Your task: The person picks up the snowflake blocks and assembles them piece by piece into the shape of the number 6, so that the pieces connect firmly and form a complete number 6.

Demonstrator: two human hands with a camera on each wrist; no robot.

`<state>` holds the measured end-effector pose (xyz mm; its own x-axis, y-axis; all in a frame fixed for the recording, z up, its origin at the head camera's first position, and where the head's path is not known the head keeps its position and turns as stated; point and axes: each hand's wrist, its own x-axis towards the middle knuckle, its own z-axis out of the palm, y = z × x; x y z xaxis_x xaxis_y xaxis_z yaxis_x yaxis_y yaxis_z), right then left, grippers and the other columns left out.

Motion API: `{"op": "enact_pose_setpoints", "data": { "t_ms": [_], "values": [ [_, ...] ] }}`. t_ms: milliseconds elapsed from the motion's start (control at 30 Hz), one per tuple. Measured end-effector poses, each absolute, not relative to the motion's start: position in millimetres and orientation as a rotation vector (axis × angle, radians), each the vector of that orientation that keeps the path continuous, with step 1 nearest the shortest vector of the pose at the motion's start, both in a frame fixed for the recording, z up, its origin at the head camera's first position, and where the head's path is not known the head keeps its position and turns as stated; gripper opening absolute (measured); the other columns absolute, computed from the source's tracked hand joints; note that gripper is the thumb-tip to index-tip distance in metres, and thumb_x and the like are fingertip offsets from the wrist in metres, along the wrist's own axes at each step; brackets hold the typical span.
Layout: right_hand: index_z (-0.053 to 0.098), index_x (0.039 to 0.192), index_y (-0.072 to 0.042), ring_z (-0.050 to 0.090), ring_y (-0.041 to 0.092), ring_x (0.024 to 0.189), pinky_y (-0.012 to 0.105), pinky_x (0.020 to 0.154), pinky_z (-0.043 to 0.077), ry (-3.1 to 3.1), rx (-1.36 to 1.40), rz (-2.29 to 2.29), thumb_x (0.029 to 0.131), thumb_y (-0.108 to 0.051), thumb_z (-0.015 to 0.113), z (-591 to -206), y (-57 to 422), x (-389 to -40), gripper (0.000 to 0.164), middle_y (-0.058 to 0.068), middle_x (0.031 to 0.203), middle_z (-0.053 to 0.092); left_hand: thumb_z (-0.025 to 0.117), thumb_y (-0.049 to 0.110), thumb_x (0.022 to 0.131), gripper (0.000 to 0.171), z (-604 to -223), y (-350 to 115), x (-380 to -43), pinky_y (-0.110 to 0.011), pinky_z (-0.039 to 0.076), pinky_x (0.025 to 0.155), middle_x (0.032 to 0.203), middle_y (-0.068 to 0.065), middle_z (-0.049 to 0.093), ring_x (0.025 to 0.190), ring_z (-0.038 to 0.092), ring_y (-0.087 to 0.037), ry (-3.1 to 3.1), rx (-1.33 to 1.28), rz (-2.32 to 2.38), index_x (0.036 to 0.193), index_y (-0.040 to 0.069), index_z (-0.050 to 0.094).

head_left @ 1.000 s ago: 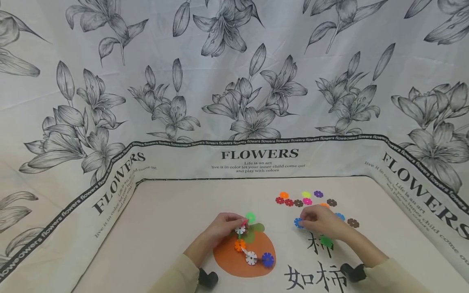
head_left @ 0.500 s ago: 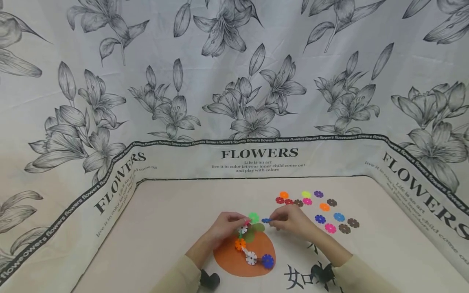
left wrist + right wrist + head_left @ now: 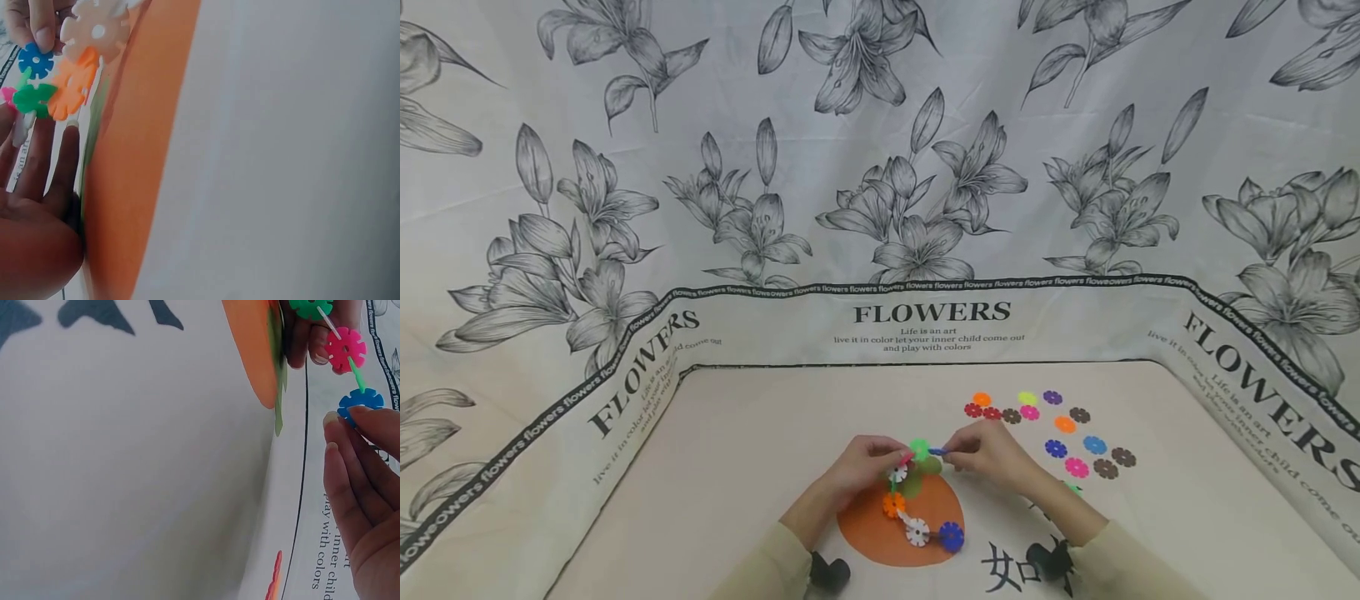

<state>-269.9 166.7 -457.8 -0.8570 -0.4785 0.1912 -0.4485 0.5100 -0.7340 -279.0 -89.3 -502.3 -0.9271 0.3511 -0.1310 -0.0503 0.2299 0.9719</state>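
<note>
My left hand (image 3: 867, 465) grips a chain of interlocking plastic snowflake discs by its pink disc (image 3: 345, 350). Down from there the chain runs through a white disc (image 3: 898, 472), a green one (image 3: 34, 100), an orange one (image 3: 894, 504) and another white one (image 3: 917, 532) to a dark blue disc (image 3: 952, 537). Beyond the pink disc sticks out a light green disc (image 3: 919, 450). Between thumb and fingertips my right hand (image 3: 992, 454) pinches a blue snowflake disc (image 3: 360, 403), whose edge meets the light green disc; how deep their slots engage I cannot tell.
Loose snowflake discs of several colours lie at the back right, among them an orange disc (image 3: 1065, 425) and a brown disc (image 3: 1123, 457). Under the hands, the cloth (image 3: 737, 467) bears a printed orange persimmon (image 3: 865, 533) and black characters (image 3: 1000, 568). Flowered fabric (image 3: 925, 192) rises behind.
My right hand has carried the blue disc leftward from near the loose discs to the light green disc. The left hand has stayed almost in place, and the chain has shifted slightly.
</note>
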Motion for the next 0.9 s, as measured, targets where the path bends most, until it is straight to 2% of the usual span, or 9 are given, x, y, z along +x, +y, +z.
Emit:
{"op": "enact_pose_setpoints", "data": {
  "t_ms": [200, 433, 700, 900],
  "values": [
    [0.079, 0.096, -0.003, 0.065, 0.009, 0.072, 0.023, 0.069, 0.057, 2.716, -0.875, -1.276, 0.092, -0.005, 0.075, -458, 163, -273, 0.007, -0.001, 0.087, 0.075, 0.067, 0.025, 0.101, 0.022, -500, -91, -279, -0.047, 0.046, 0.107, 0.105, -0.003, 0.075, 0.106, 0.062, -0.018, 2.169, 0.389, 1.728, 0.112, 0.009, 0.078],
    [0.08, 0.097, -0.005, 0.065, 0.008, 0.074, 0.021, 0.07, 0.056, 2.733, -0.882, -1.232, 0.092, -0.007, 0.075, -457, 159, -276, 0.006, -0.003, 0.088, 0.075, 0.067, 0.025, 0.101, 0.022, -502, -92, -279, -0.045, 0.048, 0.107, 0.11, -0.001, 0.073, 0.109, 0.062, -0.018, 2.187, 0.37, 1.742, 0.114, 0.011, 0.077],
    [0.081, 0.093, -0.004, 0.063, 0.006, 0.071, 0.023, 0.069, 0.056, 2.735, -0.963, -1.168, 0.09, -0.006, 0.077, -454, 157, -278, 0.005, -0.001, 0.084, 0.076, 0.069, 0.025, 0.1, 0.021, -501, -90, -278, -0.036, 0.051, 0.097, 0.099, -0.002, 0.074, 0.098, 0.061, -0.017, 2.205, 0.298, 1.767, 0.107, 0.008, 0.079],
    [0.081, 0.092, -0.005, 0.062, 0.004, 0.07, 0.023, 0.068, 0.056, 2.723, -1.019, -1.111, 0.089, -0.003, 0.077, -452, 154, -283, 0.005, -0.002, 0.083, 0.077, 0.069, 0.02, 0.099, 0.019, -502, -91, -277, -0.034, 0.053, 0.093, 0.098, -0.002, 0.073, 0.094, 0.062, -0.017, 2.204, 0.259, 1.779, 0.106, 0.006, 0.079]
  ]
}}
